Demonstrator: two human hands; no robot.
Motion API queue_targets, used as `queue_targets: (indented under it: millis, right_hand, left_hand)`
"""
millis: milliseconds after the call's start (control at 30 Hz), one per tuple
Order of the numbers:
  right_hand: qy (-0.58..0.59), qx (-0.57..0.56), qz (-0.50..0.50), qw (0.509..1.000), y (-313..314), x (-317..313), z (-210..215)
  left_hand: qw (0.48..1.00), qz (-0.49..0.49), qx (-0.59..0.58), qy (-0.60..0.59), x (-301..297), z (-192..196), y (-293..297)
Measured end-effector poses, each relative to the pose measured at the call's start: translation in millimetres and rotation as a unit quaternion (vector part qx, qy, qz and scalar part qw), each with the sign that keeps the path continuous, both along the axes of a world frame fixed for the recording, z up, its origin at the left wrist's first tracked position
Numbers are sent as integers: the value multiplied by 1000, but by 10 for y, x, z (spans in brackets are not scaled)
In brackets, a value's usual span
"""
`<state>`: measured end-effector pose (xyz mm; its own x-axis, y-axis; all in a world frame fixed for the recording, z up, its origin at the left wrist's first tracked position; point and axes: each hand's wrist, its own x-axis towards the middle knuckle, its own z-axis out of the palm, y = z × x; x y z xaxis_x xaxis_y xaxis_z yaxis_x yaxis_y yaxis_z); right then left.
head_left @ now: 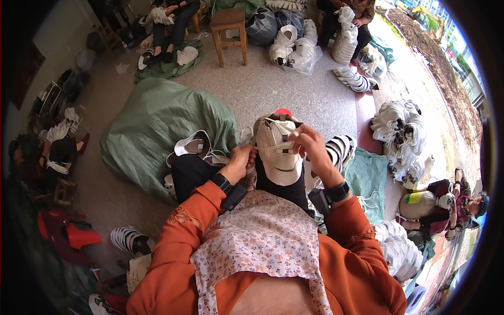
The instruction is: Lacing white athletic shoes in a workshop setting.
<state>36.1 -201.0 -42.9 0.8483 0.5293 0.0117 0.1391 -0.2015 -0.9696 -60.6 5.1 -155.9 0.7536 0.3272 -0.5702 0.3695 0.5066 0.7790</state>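
A cream baseball cap (282,167) rests over my right knee, its brim toward me, with a light strap or cord across its crown. At the cap's left edge, my left hand (239,164) is closed in a pinch; what lies between its fingertips is too small to make out. My right hand (311,147) is raised over the cap's upper right side, fingers bent and drawn together, and anything in them is hidden. Something red (283,112) shows just behind the cap. Near my left knee lies a white cap (193,144), its dark inside showing.
A big green sack (163,126) spreads at the left. Stacked caps (341,149) and a teal cloth (365,181) lie at the right, with bundled caps (400,134) beyond. A wooden stool (229,32) stands ahead. Several other people sit around, some holding caps.
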Motion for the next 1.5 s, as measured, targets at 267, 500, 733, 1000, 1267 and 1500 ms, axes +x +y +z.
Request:
queue_targets:
  millis: [267,500,733,1000,1267,1500]
  right_hand:
    - [198,336,-6,921,-937,226,238]
    - [246,332,-119,903,-2161,580,-78]
    - [-58,-492,-277,823,-2293,481,-211]
    - [-81,-62,26,994,-775,142,5]
    - [-282,-189,164,926,89,-42,-68]
    - [-179,-147,202,952,24,-58,36]
  left_hand:
    - [965,141,-204,-81,39,149,150]
    - [886,66,-368,-273,-281,879,530]
    - [864,164,-225,-420,-963,1167,1469]
    - [808,325,-231,-434,-1955,1375,2232]
    - [881,313,9,-355,-1918,1642,2054]
    - [958,-94,232,-143,-688,1303,807]
